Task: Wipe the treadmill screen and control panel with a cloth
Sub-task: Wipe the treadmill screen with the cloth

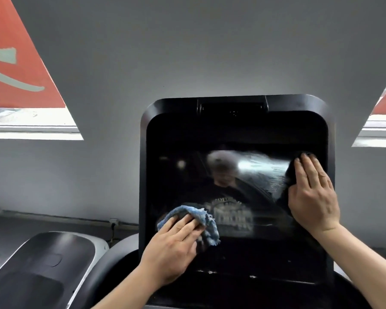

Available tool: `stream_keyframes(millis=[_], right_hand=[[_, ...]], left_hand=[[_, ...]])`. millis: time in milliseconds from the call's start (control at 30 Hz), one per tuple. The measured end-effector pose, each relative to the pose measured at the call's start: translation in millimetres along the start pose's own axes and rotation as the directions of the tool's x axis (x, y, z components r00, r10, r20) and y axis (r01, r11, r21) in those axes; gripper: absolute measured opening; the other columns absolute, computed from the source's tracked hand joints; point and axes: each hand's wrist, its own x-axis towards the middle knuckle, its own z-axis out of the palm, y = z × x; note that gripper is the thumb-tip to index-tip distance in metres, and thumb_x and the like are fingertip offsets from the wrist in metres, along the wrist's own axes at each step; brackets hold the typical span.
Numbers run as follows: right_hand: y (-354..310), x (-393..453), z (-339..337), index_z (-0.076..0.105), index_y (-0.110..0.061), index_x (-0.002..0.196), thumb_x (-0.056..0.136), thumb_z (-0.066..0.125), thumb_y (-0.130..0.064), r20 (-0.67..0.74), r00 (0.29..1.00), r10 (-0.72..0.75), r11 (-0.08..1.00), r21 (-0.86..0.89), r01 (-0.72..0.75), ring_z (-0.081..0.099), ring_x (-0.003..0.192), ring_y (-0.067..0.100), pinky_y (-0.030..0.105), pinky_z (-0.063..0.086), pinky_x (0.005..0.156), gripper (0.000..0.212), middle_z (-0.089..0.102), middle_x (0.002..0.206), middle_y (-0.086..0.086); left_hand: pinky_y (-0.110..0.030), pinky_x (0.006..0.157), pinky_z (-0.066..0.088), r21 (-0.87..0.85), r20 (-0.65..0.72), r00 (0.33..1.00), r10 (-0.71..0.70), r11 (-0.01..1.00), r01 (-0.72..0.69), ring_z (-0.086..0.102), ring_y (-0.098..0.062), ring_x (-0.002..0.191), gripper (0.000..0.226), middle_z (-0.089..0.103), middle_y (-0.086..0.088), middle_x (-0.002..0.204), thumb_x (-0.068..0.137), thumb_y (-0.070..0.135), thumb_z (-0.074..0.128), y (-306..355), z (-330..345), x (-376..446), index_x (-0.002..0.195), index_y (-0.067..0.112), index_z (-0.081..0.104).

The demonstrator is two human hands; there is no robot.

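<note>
There is 1 view, from a wide-angle camera worn on the person's head. It faces forward and slightly down, square onto the glossy black rounded-corner treadmill screen, which fills the lower centre and right of the frame at close range, about an arm's reach away. Both forearms enter from the bottom edge, so the left hand and right hand sit near the lens. The plain grey wall fills the upper half, farther back. Straight edges bow toward the frame's sides. With only 1 camera, no scene part is shared between views.
</note>
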Motion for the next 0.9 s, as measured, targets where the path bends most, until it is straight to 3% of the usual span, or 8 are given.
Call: stream_keyframes(millis=[233,400,433,500,567,633,733,900], right_hand=[[-23.2,10.2,-12.2,0.049,0.008,0.147,0.091,0.044,-0.011,0.088,0.991,0.097,0.994,0.033,-0.100,0.037,0.147,0.050,0.062,0.034,0.121,0.059,0.044,0.155,0.031],[-122.0,21.7,-35.0,0.063,0.001,0.134,0.092,0.057,-0.015,0.092,0.989,-0.115,0.969,0.228,0.092,0.059,0.104,0.041,0.055,0.053,0.092,0.045,0.059,0.118,0.020],[-148.0,21.8,-33.2,0.063,0.000,0.133,0.094,0.058,-0.016,0.114,0.976,-0.186,0.944,0.296,0.146,0.060,0.101,0.038,0.052,0.054,0.089,0.043,0.060,0.113,0.017],[-191.4,19.8,-19.7,0.058,-0.001,0.138,0.099,0.054,-0.021,0.185,0.943,-0.277,0.905,0.381,0.191,0.058,0.103,0.032,0.046,0.054,0.091,0.044,0.061,0.117,0.013],[-219.0,18.3,-1.6,0.049,-0.001,0.149,0.105,0.048,-0.030,0.239,0.935,-0.262,0.929,0.324,0.177,0.057,0.117,0.033,0.047,0.052,0.100,0.053,0.060,0.134,0.015],[-234.5,14.7,12.3,0.045,-0.002,0.154,0.106,0.045,-0.037,0.287,0.925,-0.251,0.957,0.214,0.194,0.052,0.135,0.037,0.050,0.048,0.111,0.060,0.053,0.151,0.019],[-251.1,0.8,27.3,0.032,-0.001,0.161,0.107,0.045,-0.040,0.300,0.897,-0.325,0.944,0.165,0.286,0.028,0.157,0.037,0.054,0.031,0.125,0.068,0.032,0.168,0.021],[-239.4,39.1,37.5,0.033,-0.004,0.162,0.100,0.048,-0.045,0.275,0.896,-0.349,0.933,0.189,0.305,0.024,0.160,0.029,0.049,0.019,0.128,0.076,0.028,0.171,0.015]], left_hand=[[-0.044,0.114,0.038,-0.034,-0.012,0.990,-0.140,0.990,0.140,0.046,-0.020,0.145,0.054,0.053,0.010,0.154,0.102,0.035,0.050,1.6,-7.0,6.6,0.155,0.034,0.046],[-0.037,0.096,0.050,-0.153,-0.120,0.988,-0.101,0.985,0.082,0.051,-0.022,0.113,0.045,0.051,0.008,0.142,0.100,0.021,0.055,-17.5,-33.7,86.9,0.144,0.033,0.059],[-0.036,0.099,0.049,-0.321,-0.137,0.981,-0.140,0.943,0.090,0.053,-0.019,0.112,0.045,0.054,0.010,0.137,0.100,0.011,0.055,-22.7,-39.4,98.1,0.140,0.031,0.063],[-0.036,0.102,0.054,-0.723,-0.053,0.934,-0.353,0.659,0.208,0.064,-0.014,0.113,0.050,0.065,0.014,0.129,0.103,0.000,0.050,-29.8,-60.2,109.2,0.136,0.034,0.065],[-0.034,0.099,0.058,-0.865,0.034,0.860,-0.509,0.416,0.281,0.069,-0.012,0.111,0.049,0.070,0.014,0.124,0.103,-0.003,0.049,-39.8,-77.7,104.8,0.131,0.033,0.067],[-0.027,0.099,0.055,-0.755,-0.085,0.841,-0.534,0.585,0.296,0.067,-0.007,0.112,0.043,0.070,0.015,0.121,0.101,-0.001,0.053,-54.2,-82.2,90.7,0.129,0.028,0.068],[-0.031,0.104,0.051,-0.353,-0.264,0.906,-0.332,0.907,0.229,0.057,-0.013,0.120,0.041,0.066,0.005,0.128,0.097,0.001,0.058,-81.4,-66.7,74.4,0.133,0.017,0.065],[-0.046,0.126,0.026,0.107,-0.226,0.962,-0.152,0.978,0.180,0.039,-0.022,0.151,0.061,0.043,-0.003,0.162,0.097,0.017,0.053,-107.2,-37.6,60.5,0.157,0.014,0.043]])
